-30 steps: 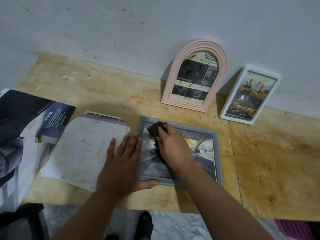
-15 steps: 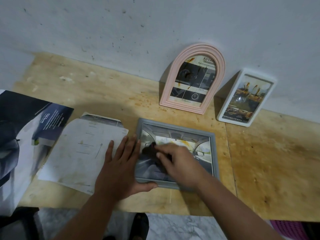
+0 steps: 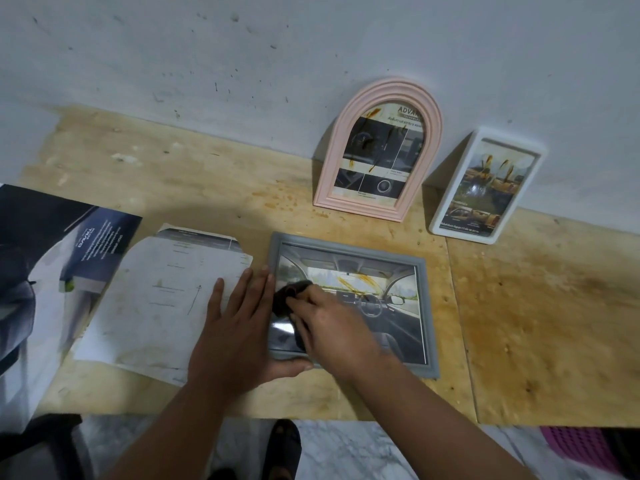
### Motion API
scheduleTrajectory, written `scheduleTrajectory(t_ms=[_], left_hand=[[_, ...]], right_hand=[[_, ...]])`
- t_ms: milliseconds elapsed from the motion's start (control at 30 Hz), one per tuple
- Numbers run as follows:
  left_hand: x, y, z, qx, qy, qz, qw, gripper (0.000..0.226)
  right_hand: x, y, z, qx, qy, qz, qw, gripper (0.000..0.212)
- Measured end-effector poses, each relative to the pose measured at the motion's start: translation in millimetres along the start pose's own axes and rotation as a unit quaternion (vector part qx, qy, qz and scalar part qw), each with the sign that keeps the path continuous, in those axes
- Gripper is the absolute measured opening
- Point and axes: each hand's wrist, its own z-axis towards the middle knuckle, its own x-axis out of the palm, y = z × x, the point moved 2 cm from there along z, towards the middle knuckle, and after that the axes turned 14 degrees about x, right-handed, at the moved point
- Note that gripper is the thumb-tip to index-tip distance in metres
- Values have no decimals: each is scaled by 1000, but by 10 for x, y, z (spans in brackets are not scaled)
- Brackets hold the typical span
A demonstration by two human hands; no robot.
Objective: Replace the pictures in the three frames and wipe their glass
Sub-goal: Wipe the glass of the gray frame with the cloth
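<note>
A grey rectangular frame (image 3: 427,306) lies flat on the wooden table, holding a car-interior picture with a brown smear on its glass. My right hand (image 3: 336,332) grips a dark cloth (image 3: 289,296) and presses it on the left part of the glass. My left hand (image 3: 239,327) lies flat with fingers straight on the frame's left edge, thumb along the near edge. A pink arched frame (image 3: 377,150) and a white rectangular frame (image 3: 485,187) lean against the wall behind, both with brown streaks on their glass.
Left of the grey frame lies a stained cut-out paper sheet (image 3: 156,299), and beyond it a dark car brochure (image 3: 45,258) at the table's left end. The table's near edge (image 3: 381,415) is close; a marble floor and a purple basket (image 3: 581,448) lie below.
My right hand with the cloth moved from the glass's upper left down to its lower part, then left toward the frame's left side. The left hand stayed in place.
</note>
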Motion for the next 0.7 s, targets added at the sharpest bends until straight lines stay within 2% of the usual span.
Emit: scheduleTrajectory(t_ms=[100,167,267,300,367,467,600,700], left_hand=[[-8,-1,-3,4,-6,-1,1000,139],[-3,2,-2,3,-4,-2,1000,140],[-6,6,0,2,5,0,1000,141],[-8,8,-3,1,5,1,1000,141],[-9,4,-3,0,6,0,1000,141],[-7,-5,-1,-5,9,2,1000,142],[0,-6,-2,-10,15,6,1000,142],[9,-5,-7,-9,15,11,1000,142]], right_hand=[[-65,-41,-137,-26,72,-18,997,35],[-188,-82,-166,-30,131,25,991,34],[-450,-265,-80,33,209,104,972,31],[-527,-354,-21,61,195,130,970,30],[-646,-546,133,119,109,182,970,31],[-598,-720,280,157,-24,148,976,36],[-277,-662,170,93,-29,14,995,37],[-220,-624,-8,93,-29,16,995,37]])
